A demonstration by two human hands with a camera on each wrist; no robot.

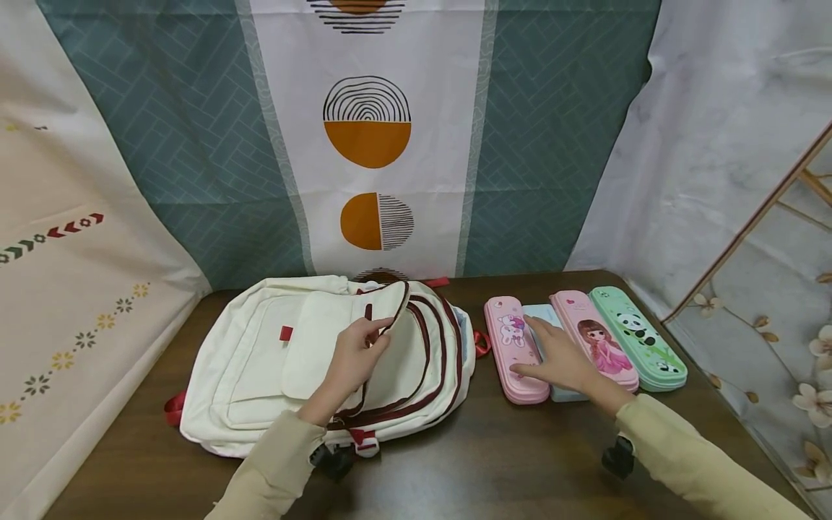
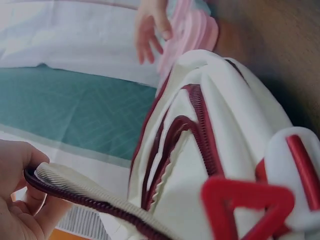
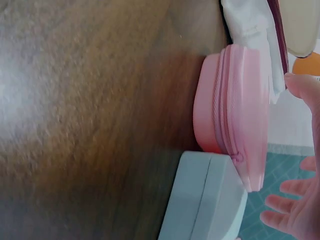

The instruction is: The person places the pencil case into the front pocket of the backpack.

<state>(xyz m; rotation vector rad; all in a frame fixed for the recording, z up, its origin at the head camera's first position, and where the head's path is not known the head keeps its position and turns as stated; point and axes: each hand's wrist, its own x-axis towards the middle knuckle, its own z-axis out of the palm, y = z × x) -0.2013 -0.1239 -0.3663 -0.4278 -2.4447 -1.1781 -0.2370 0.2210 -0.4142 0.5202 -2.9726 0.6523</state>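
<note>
Starting at the left, we see a white backpack [image 1: 253, 361] lying on the tabletop [image 1: 455, 469], its upper side near the far edge. Our left hand [image 1: 354, 357] pinches the zip-trimmed edge of the front pocket flap [image 1: 321, 339], fingers curled round it, and the pocket gapes towards the right. We judge the step in hand to be keeping that pocket open while reaching for a case.

Further right, towards the far right corner, four pencil cases lie side by side. The pink rabbit case [image 1: 510, 336] is nearest the bag. Over it and the light blue case [image 1: 539, 312] we hold our right hand [image 1: 559, 354], fingers spread, thumb apart, gripping nothing; we make out no contact. Then come the pink princess case [image 1: 607, 354] and, nearest the right edge, the green panda case [image 1: 637, 328].

The next move, as we read it, calls for lowering the right fingers and closing them across one case's sides without nudging its neighbours, the left keeping its pinch so the pocket mouth stays wide.
</note>
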